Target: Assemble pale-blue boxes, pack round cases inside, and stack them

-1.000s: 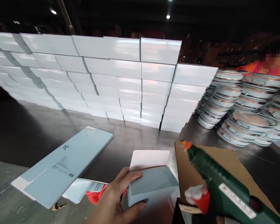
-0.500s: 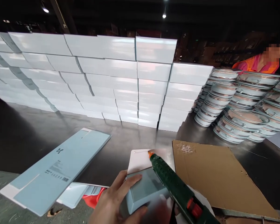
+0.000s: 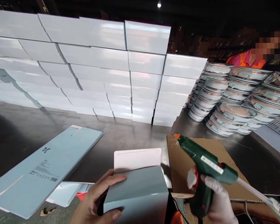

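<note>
My left hand (image 3: 100,199) grips the left side of a light blue box (image 3: 137,189), thumb in front and fingers on top. The box's white end flap (image 3: 137,158) stands out at the far side, with a thin line of glue along its far edge. In my gloved right hand (image 3: 218,199) is a dark green hot glue gun (image 3: 200,161), fingers wrapped round the handle. Its orange nozzle points left over the brown cardboard sheet (image 3: 214,146), near some glue shreds. A glue stick (image 3: 254,189) sticks out of the gun's back.
Flat light blue printed cartons (image 3: 51,168) lie at the left table edge. A wall of stacked white boxes (image 3: 98,62) spans the back of the metal table (image 3: 107,130). Lidded round containers (image 3: 233,116) are piled at right, with a person in an orange vest (image 3: 247,59) behind.
The glue gun has moved right, off the flap and over the cardboard. The box has turned a little, showing its front more fully. The view has shifted slightly right and down.
</note>
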The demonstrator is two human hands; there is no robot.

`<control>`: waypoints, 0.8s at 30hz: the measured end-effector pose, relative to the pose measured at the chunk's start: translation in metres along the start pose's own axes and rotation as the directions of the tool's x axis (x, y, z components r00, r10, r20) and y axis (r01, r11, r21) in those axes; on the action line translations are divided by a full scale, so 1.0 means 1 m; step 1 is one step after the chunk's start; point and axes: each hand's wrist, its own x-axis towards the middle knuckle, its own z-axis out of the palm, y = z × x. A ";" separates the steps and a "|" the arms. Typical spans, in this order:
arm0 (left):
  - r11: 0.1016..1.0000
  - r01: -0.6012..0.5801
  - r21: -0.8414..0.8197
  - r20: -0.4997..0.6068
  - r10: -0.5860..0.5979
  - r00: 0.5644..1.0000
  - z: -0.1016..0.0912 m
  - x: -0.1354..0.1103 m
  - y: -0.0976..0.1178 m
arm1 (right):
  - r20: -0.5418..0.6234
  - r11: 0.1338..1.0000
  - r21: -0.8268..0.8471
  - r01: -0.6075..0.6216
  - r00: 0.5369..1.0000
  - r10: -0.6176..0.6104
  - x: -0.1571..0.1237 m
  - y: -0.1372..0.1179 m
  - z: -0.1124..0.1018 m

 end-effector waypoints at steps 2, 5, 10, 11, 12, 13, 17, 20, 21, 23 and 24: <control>0.999 0.044 -0.011 0.030 -0.044 0.999 -0.001 -0.006 -0.011 | -0.084 0.922 0.279 -0.267 0.950 0.301 0.019 0.001 -0.022; 0.997 0.073 0.008 0.068 -0.073 0.995 0.000 -0.012 -0.019 | -0.194 0.849 0.050 -0.526 0.829 0.525 0.036 0.007 -0.066; 0.996 0.084 -0.004 0.131 -0.083 0.988 0.003 -0.007 -0.019 | -0.358 0.819 -0.353 -0.453 0.874 0.329 0.025 0.008 -0.070; 0.997 0.080 -0.005 0.133 -0.079 0.988 0.004 -0.005 -0.018 | -0.277 0.894 -0.336 -0.296 0.938 0.206 0.019 0.007 -0.052; 0.998 0.067 -0.015 0.128 -0.065 0.990 0.005 -0.003 -0.017 | -0.126 0.968 -0.233 -0.097 0.990 0.069 0.013 0.005 -0.030; 0.998 0.043 -0.040 0.126 -0.037 0.991 0.007 -0.002 -0.015 | 0.110 0.997 -0.063 0.045 0.993 -0.038 0.008 0.003 -0.007; 0.957 -0.035 -0.287 0.052 0.052 0.997 0.020 0.004 -0.001 | 0.551 0.932 0.359 0.046 0.796 -0.252 -0.005 0.000 0.061; 0.881 -0.127 -0.455 -0.110 0.086 0.990 0.027 0.007 0.011 | 0.540 0.940 0.290 0.180 0.780 -0.316 -0.005 0.003 0.068; 0.874 -0.177 -0.453 -0.133 0.130 0.983 0.027 0.009 0.014 | 0.546 0.926 0.239 0.292 0.749 -0.376 -0.003 0.004 0.065; 0.896 -0.251 -0.367 -0.073 0.241 0.968 0.023 0.014 0.019 | 0.582 0.840 0.143 0.523 0.642 -0.499 0.003 0.002 0.060; 0.912 -0.271 -0.309 -0.001 0.284 0.959 0.019 0.016 0.020 | 0.591 0.780 0.123 0.613 0.586 -0.554 0.006 0.000 0.058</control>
